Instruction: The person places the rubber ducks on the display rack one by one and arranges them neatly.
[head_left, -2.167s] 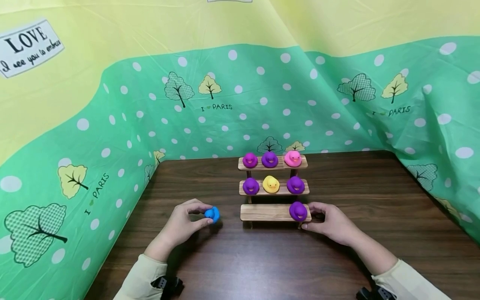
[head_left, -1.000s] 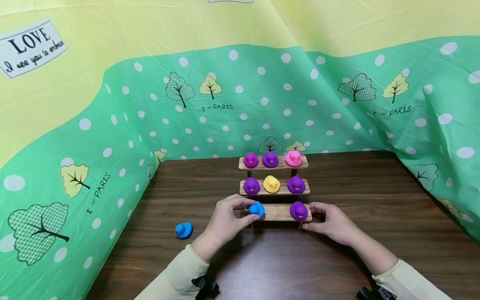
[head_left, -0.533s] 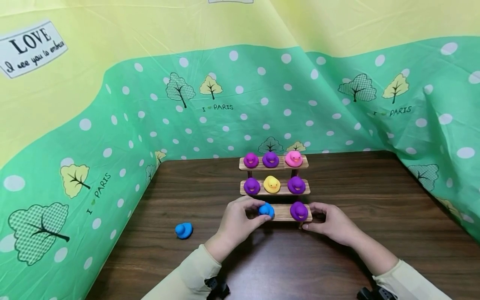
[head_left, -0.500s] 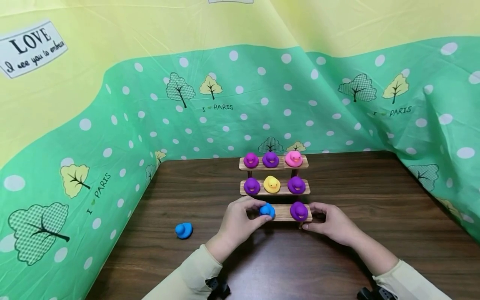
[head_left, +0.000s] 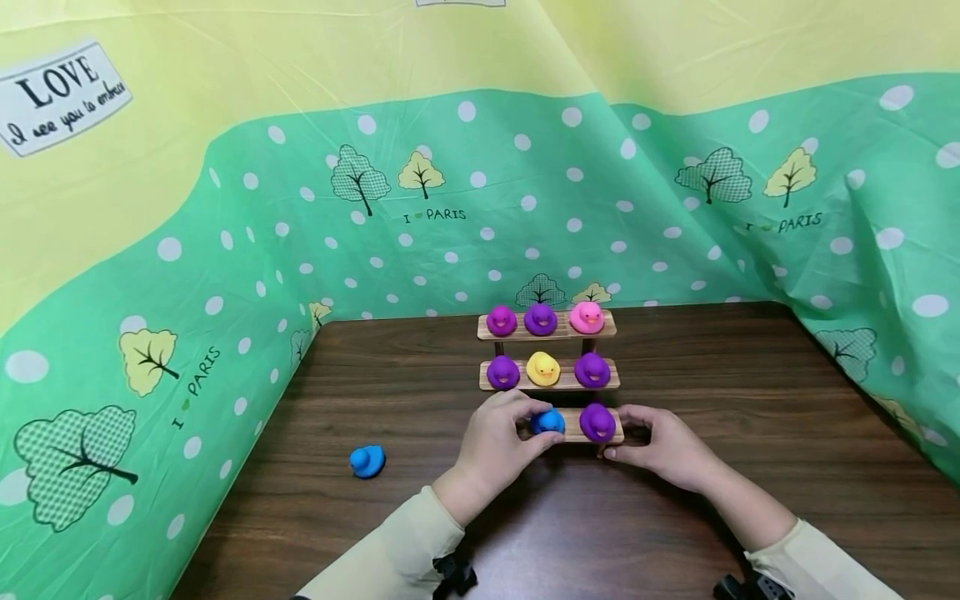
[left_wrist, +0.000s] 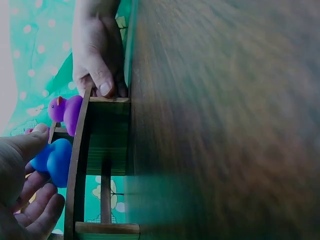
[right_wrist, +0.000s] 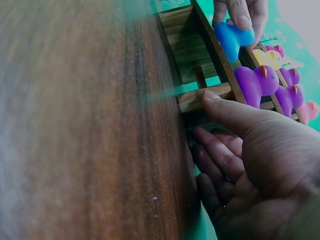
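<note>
A three-tier wooden display stand (head_left: pixel 573 427) holds rubber ducks. With thumb and fingertips, my left hand (head_left: pixel 491 446) pinches a blue rubber duck (head_left: pixel 548 422) at the middle of the lowest tier. In the left wrist view this blue duck (left_wrist: pixel 59 162) sits right at the board's top face. To its right on the same tier is a purple duck (head_left: pixel 597 423). My right hand (head_left: pixel 667 446) grips the stand's right end, and in the right wrist view its thumb (right_wrist: pixel 225 107) presses on the end support (right_wrist: pixel 205 97).
A second blue duck (head_left: pixel 367 461) lies on the dark wood table (head_left: pixel 600 533), left of the stand. The middle tier carries a yellow duck (head_left: pixel 543 368) between two purple ones. Up top are two purple ducks and a pink duck (head_left: pixel 587 317). A patterned cloth (head_left: pixel 480 192) encloses the table behind.
My left hand has carried the blue duck rightward from beside the stand onto the lowest tier, then along to its middle. The right hand has stayed at the stand's end.
</note>
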